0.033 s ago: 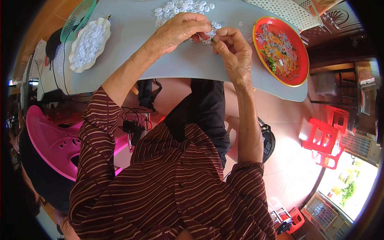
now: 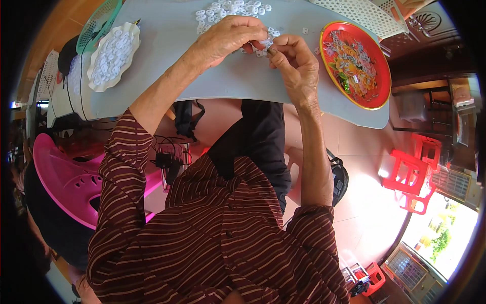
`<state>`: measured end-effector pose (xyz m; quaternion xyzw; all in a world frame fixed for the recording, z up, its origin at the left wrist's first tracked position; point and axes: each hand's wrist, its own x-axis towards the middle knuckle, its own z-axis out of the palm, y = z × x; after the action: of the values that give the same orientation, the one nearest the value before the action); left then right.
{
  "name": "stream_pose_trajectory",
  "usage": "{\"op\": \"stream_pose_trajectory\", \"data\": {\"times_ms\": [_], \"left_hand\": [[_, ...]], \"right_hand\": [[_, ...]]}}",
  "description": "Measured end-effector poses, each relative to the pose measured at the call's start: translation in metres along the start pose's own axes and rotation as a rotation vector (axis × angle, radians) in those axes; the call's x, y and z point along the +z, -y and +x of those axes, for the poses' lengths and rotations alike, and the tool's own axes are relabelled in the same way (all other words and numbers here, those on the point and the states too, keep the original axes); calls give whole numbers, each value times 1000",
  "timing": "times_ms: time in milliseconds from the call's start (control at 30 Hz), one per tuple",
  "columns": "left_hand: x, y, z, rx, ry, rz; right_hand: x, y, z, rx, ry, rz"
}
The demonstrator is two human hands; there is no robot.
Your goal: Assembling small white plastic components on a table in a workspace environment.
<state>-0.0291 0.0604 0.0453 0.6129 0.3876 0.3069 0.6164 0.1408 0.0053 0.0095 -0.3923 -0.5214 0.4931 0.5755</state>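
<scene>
My left hand (image 2: 228,41) and my right hand (image 2: 298,68) meet fingertip to fingertip over the far part of a grey table (image 2: 167,76). Between the left thumb and fingers is a small white oval plastic piece (image 2: 264,43). My right thumb and forefinger are pinched together right beside it; whatever they grip is too small to make out. Similar white pieces lie under and around the fingertips. Beyond the left hand spreads a loose pile of white oval pieces (image 2: 223,11), which appear to have holes.
A red round tray (image 2: 386,76) with small thin grey bits stands at the right. On the left are a scalloped white dish (image 2: 93,76) full of white pieces and a green basket (image 2: 96,25). A white perforated basket (image 2: 362,16) sits at the far right; a pink chair (image 2: 66,177) stands lower left.
</scene>
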Motion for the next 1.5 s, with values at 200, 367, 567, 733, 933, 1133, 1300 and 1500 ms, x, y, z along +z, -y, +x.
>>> {"op": "stream_pose_trajectory", "data": {"times_ms": [200,367,567,733,933,1133,1300,1500], "left_hand": [[4,-5,0,-4,0,133],[7,-7,2,177,7,327],[12,2,-5,229,-96,313],[28,10,-10,287,-181,378],[31,15,-13,269,-244,354],[28,27,-13,443,-249,433],[29,32,-15,559,-276,565],[27,37,-13,670,-257,613]], "right_hand": [[-1,0,-1,-5,-13,18],[-1,-1,-1,-20,-26,5],[-2,-2,1,-72,-63,21],[-3,-4,0,-79,-54,30],[1,2,-1,-14,19,-83],[4,-11,1,-78,48,-14],[4,-15,1,-76,23,-128],[1,-14,0,-79,51,-195]]}}
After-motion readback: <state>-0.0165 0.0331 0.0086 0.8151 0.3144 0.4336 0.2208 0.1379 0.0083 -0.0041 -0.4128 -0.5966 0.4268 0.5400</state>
